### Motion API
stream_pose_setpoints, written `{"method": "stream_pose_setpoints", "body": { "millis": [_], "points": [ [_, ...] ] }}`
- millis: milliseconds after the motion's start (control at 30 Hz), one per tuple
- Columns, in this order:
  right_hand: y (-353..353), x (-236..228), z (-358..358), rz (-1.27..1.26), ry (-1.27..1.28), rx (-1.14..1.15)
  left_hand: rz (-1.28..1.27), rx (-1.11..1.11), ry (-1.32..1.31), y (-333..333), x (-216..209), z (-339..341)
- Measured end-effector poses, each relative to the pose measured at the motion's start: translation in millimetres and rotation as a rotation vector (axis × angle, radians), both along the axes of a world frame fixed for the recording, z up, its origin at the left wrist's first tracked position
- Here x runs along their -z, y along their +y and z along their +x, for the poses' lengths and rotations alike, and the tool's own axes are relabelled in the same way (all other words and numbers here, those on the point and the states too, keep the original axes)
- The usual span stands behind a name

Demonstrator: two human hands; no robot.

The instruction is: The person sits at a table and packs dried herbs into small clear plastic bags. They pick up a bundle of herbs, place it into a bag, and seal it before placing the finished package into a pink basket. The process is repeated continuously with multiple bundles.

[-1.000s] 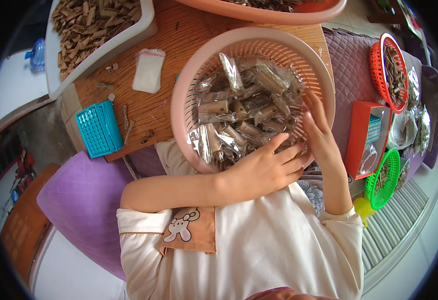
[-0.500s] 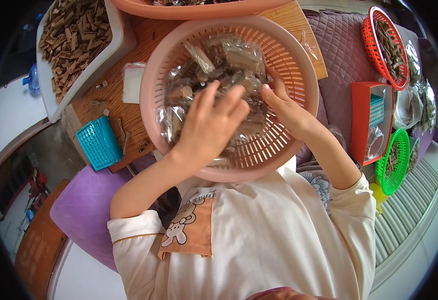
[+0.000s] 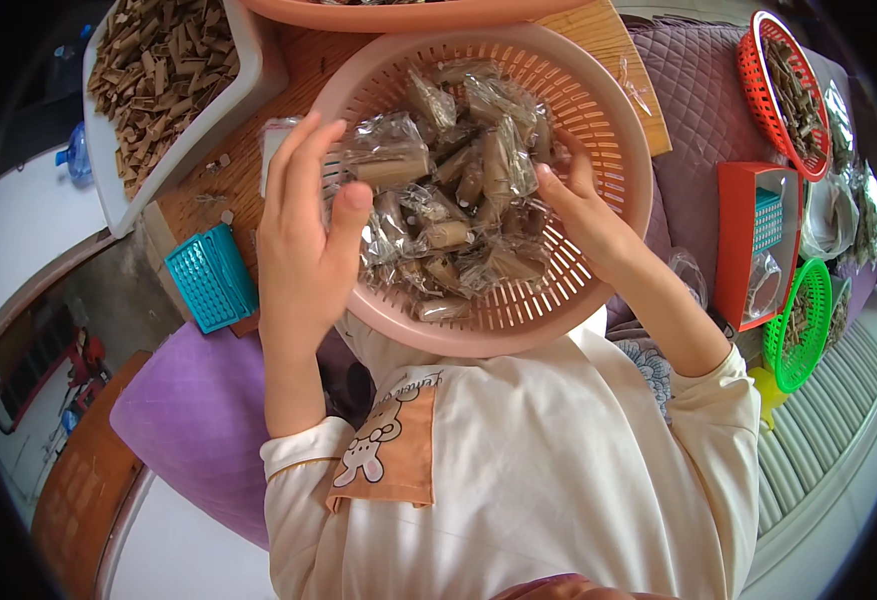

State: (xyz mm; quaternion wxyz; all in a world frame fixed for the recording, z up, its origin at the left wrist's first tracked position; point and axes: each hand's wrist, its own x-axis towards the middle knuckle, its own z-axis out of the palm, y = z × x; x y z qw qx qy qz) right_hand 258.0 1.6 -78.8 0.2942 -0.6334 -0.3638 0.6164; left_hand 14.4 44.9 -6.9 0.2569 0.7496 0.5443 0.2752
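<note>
evidently, the fingers of the left hand [image 3: 308, 255] are spread wide, the thumb standing well apart from the rest and nothing gripped, over the left rim of a pink slotted basket [image 3: 458, 342]; contact with the rim is uncertain. the fingers of the right hand [image 3: 598, 230] are bent inside the basket's right side, thumb and forefinger slightly parted, at the edge of a heap of clear-wrapped packets [image 3: 445, 237]; whether they have hold of one is not discernible. the packets, each enclosing brown pieces, lie jumbled in the basket between the two hands. beneath the basket's far part extends a wooden table [image 3: 603, 38]. beyond it, an orange basin [image 3: 408, 17] borders the far side, and a white tray [image 3: 258, 70] of loose brown pieces [image 3: 163, 80] occupies the upper left. turquoise plastic baskets [image 3: 213, 280] sit at the table's near left corner. farther right, on or beside a quilted cover [image 3: 688, 110], are a red basket [image 3: 756, 85], a red box [image 3: 736, 240] and a green basket [image 3: 820, 325].
</note>
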Motion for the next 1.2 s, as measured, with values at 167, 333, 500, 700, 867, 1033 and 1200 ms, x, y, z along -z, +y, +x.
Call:
{"method": "stream_pose_setpoints", "body": {
  "millis": [167, 333, 500, 700, 867, 1033, 1200],
  "points": [
    [-10, -59, -7, 0.429, -0.687, -0.44, -0.124, 0.175, 0.243, -54, -22, 11],
    [-11, -68, -23, 0.787, -0.657, -0.7, -0.132, 0.379, 0.343, -45, 13, 30],
    [-2, -30, -47, 0.854, -0.54, -0.848, 0.147, 0.301, 0.531, -18, 18, 23],
    [-12, -38, -49, 0.76, -0.884, -0.986, 0.007, 0.264, 0.592, -11, 13, 10],
    [-16, -33, -49, 0.787, -0.972, -1.034, -0.028, 0.327, 0.614, -12, 9, 8],
    [-7, -42, -39, 0.793, -0.91, -1.049, -0.026, 0.351, 0.587, -9, 10, 3],
    [-4, -50, -25, 0.763, -0.99, -1.075, -0.025, 0.355, 0.567, -10, 12, 0]
  ]
}}
